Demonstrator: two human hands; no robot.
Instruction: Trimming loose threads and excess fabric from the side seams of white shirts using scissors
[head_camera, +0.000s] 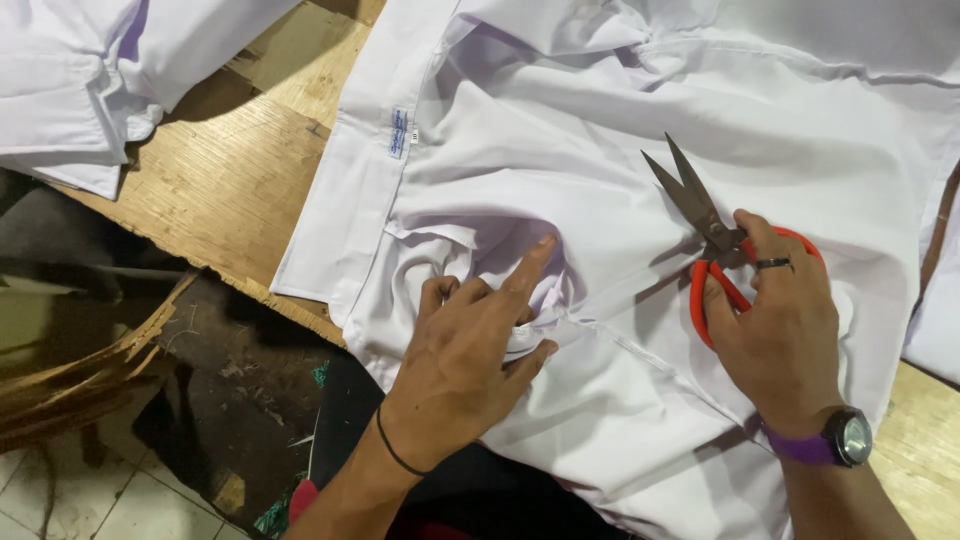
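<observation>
Left hand (468, 352): grip pinching a fold of the white shirt (560, 180), lifting it taut; right hand (775, 320): grip clenched in red-handled scissors (705, 225), blades parted, pointing away; shirt spread across wooden table (230, 170); second white garment (70, 70) beyond.

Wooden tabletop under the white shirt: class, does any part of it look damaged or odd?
Yes. The wooden tabletop is damaged along its left edge: the board is broken off unevenly, with layers splintering and peeling downward. The white shirt lies bunched under the left hand, while the right hand holds red-handled scissors, blades open.
</observation>
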